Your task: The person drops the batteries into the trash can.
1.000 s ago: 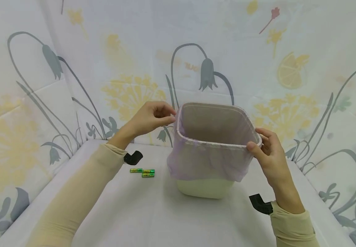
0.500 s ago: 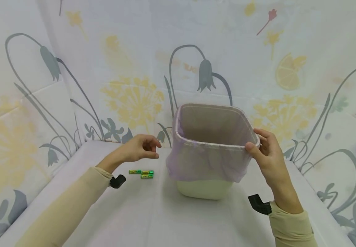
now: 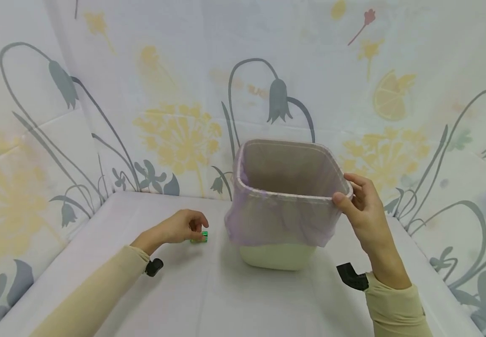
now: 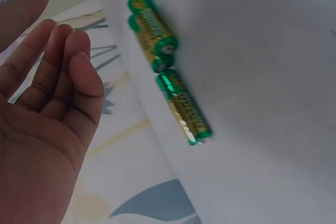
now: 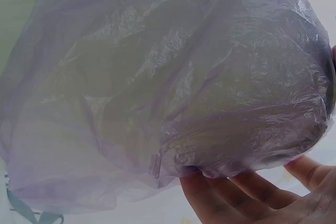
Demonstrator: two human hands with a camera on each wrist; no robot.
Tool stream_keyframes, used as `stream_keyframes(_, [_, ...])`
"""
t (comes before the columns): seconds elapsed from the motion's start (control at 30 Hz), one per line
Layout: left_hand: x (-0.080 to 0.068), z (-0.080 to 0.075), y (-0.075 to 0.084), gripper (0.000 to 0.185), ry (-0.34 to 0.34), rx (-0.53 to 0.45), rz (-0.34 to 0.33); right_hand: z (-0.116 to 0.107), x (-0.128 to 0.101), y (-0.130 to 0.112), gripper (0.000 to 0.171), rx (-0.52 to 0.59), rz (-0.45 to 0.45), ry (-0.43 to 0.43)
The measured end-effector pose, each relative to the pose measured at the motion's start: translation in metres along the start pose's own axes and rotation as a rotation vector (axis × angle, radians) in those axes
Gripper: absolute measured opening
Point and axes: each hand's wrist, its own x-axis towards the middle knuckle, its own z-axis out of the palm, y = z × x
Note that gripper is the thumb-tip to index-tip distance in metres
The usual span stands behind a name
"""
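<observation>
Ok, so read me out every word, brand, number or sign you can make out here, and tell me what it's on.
No text reads clearly.
Green-and-gold batteries: lettering on the wrappers, too blurred to read.
Patterned backdrop: a faint orange letter-like mark, too unclear to read.
Purple bag and bin: none visible.

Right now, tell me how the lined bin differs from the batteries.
Size: the bin is far larger than the batteries.
Pose: the bin stands mouth up, while the batteries lie on their sides.
Colour: the bin is pale under a translucent purple liner; the batteries are green and gold.
Both rest on the white tabletop.
</observation>
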Motion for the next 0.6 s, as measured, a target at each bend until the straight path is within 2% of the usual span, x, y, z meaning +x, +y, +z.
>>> stream_keyframes(0.3, [0.0, 0.01, -0.014, 0.025, -0.02, 0.079, -0.017, 0.0, 0.0, 0.002, 0.048, 0.014, 0.005, 0.007])
stream_keyframes(0.6, [0.003, 0.015, -0.02, 0.023, -0.016, 0.173, 0.007, 0.0, 0.001, 0.001, 0.048, 0.004, -0.001, 0.009])
